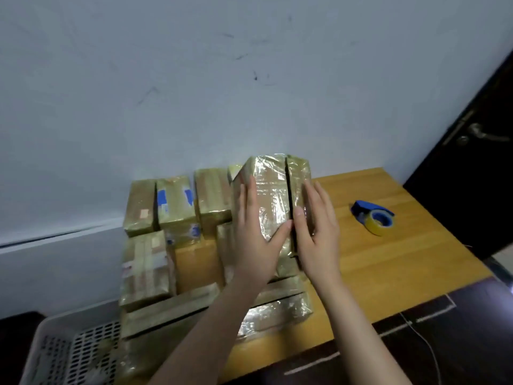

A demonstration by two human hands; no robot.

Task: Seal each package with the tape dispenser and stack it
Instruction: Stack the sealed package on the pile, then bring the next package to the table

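Because the film-wrapped package looks stiff but slick, left hand and right hand press its top with straight fingers; grip the side edges when lifting.

Blue tape dispenser, yellowish-brown packages, orange-brown table

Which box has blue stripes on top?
The box in the back row, second from the left. It alone has two blue strips on top; the others look plain brown.
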